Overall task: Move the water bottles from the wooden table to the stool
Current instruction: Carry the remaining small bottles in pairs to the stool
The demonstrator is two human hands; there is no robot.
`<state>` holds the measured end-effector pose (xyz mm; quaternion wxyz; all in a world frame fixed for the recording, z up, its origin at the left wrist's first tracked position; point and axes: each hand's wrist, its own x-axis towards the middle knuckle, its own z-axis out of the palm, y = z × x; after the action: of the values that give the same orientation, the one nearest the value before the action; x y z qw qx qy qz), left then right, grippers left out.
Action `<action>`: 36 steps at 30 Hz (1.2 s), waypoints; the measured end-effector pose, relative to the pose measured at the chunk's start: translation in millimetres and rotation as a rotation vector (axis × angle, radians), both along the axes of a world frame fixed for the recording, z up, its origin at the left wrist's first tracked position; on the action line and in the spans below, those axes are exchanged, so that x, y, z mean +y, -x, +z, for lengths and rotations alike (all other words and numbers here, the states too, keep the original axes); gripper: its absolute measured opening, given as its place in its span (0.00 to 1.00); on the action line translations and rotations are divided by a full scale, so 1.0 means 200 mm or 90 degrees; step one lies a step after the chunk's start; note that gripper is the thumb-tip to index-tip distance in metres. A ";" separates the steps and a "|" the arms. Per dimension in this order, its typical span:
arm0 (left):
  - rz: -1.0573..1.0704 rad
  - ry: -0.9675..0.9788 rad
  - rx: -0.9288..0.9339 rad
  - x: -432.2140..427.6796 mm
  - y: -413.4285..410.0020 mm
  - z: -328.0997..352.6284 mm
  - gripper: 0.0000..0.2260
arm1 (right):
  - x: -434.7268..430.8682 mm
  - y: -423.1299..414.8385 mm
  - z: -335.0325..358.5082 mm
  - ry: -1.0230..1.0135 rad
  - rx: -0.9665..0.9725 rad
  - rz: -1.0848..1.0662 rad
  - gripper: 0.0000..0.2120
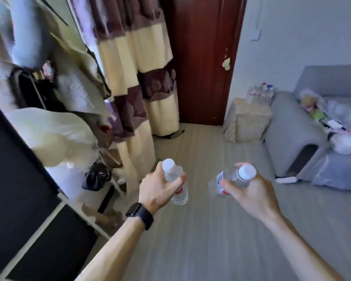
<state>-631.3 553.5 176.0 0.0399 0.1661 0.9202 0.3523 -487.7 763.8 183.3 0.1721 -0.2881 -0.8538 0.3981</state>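
Across the room's far right, ahead of both hands, stands the target. The floor (211, 230) of pale planks runs bare from the person to it. A grey sofa (288, 126) fills the right side, a dark red door (201, 57) closes the back wall, and a striped curtain (130, 67) hangs to the left of the door.

The stool (247, 120), draped in patterned cloth, sits between door and sofa, touching or just beside the sofa arm. A few blurred bottles (261, 93) show at its far edge; whether they stand on the stool or on the sofa arm cannot be told. The wooden table is not in view.

The left hand (160, 185), with a dark watch (139, 212) on its wrist, grips the left bottle (171, 173) around its upper body, fingers curled round it, cap up and base hanging toward the floor. The right hand (245, 189) grips the right bottle (232, 176) near the neck; that bottle lies tilted, cap up and to the right, base down and to the left.

Both bottles are carried in the air, well apart from the stool, which lies forward and to the right. The right hand is the nearer of the two, so it would likely set down first, and its bottle must be swung upright before it can stand. The left bottle is already close to upright.
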 end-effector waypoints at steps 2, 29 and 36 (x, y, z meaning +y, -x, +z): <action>-0.038 0.002 0.010 0.22 0.17 0.07 0.23 | 0.18 0.09 0.07 -0.012 0.021 -0.049 0.26; -0.175 0.100 0.165 2.94 1.67 0.35 0.25 | 2.73 1.42 0.30 -0.101 0.014 -0.136 0.24; -0.199 0.101 0.151 3.54 2.16 0.17 0.21 | 3.30 1.89 0.14 -0.103 0.002 -0.157 0.33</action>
<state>-1062.9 1262.2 209.6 -0.0019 0.3438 0.9061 0.2465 -865.0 1424.3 210.7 0.2435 -0.3757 -0.8408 0.3044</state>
